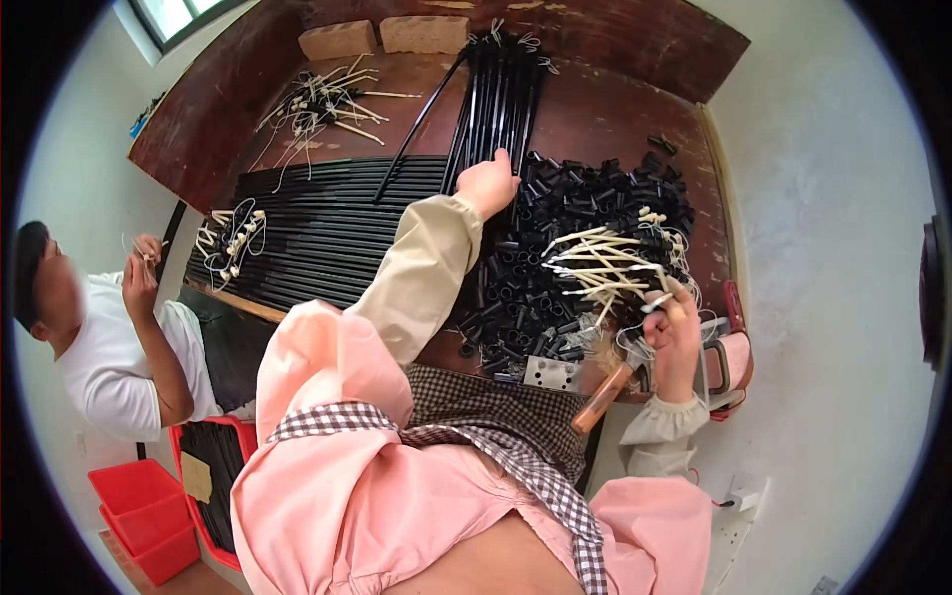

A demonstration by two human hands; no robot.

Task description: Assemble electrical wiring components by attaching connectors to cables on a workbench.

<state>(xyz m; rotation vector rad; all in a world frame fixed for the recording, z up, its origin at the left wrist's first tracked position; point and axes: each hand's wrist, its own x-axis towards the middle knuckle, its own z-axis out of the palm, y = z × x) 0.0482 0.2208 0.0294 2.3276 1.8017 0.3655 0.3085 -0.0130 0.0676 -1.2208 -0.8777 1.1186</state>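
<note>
My left hand [486, 184] is closed over the near part of an upright bundle of thin black rods [496, 89] with white string loops at their far ends. Whether its fingers grip one of those rods is hidden. On the right, my right hand [676, 342] has its fingers bent together on a small cream stick [656, 300] with a pale tip. Beside it a pile of similar cream sticks [600, 260] with white strings lies on a heap of short black tubes [545, 228]. Left of my left forearm, many long black rods [317, 228] lie in parallel rows.
More cream sticks with strings [327, 99] lie at the far left; a smaller cluster [234, 238] rests on the rods. Two bricks [424, 35] stand along the raised back board. A wooden handle [601, 399] juts from the table's near edge. Another person [119, 337] sits left, near red bins [149, 506].
</note>
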